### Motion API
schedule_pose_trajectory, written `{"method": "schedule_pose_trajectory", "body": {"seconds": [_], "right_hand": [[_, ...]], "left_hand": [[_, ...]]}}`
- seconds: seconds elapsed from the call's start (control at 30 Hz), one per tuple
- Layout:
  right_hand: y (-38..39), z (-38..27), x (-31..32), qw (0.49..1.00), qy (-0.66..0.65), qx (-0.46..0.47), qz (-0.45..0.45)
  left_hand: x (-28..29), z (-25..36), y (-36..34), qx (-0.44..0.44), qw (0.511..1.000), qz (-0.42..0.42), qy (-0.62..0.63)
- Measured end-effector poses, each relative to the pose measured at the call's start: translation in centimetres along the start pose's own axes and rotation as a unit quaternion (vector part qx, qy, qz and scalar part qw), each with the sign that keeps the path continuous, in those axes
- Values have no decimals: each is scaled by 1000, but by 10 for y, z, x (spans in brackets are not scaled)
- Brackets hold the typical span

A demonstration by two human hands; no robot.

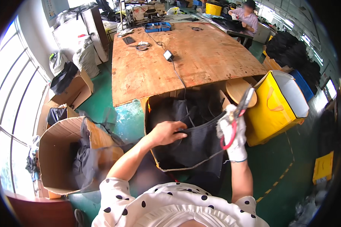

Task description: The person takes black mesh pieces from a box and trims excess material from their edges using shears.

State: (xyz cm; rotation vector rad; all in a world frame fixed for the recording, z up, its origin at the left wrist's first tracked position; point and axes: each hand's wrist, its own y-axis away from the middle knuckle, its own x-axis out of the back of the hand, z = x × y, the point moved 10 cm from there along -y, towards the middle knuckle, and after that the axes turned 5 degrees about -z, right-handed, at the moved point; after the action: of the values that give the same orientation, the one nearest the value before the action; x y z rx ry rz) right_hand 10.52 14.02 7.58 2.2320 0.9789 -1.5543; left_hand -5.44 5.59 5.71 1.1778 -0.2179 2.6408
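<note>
My bare left hand (166, 133) pinches the upper edge of a black fabric piece (201, 147) between thumb and fingers. The fabric hangs down in front of me, its edge running across toward my right hand. A white work glove covers my right hand (234, 138), which is closed on red-handled scissors (234, 132) with the blades pointing up and away. Whether the gloved fingers also grip the fabric edge, I cannot tell. Behind the fabric, more black cloth (165, 109) lies in an open cardboard box (155, 160) by the table's near edge.
A worn wooden table (204, 49) carries a small corded device (168, 56) and a blue tray (157, 27). To the right stands a yellow insulated bag (274, 109) beside a round wooden board (240, 92). A cardboard box (58, 151) holds dark cloth at left. Another person (246, 19) works at the far right.
</note>
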Motion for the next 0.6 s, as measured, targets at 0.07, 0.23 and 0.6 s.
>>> {"method": "schedule_pose_trajectory", "body": {"seconds": [0.07, 0.23, 0.6], "right_hand": [[13, -43, -32, 836, 525, 134, 85], [31, -76, -50, 663, 704, 152, 206], [37, -98, -24, 617, 726, 243, 181]], "left_hand": [[5, -15, 13, 32, 999, 14, -8], [-10, -28, 16, -6, 992, 22, 123], [-35, 17, 3, -4, 707, -124, 696]]}}
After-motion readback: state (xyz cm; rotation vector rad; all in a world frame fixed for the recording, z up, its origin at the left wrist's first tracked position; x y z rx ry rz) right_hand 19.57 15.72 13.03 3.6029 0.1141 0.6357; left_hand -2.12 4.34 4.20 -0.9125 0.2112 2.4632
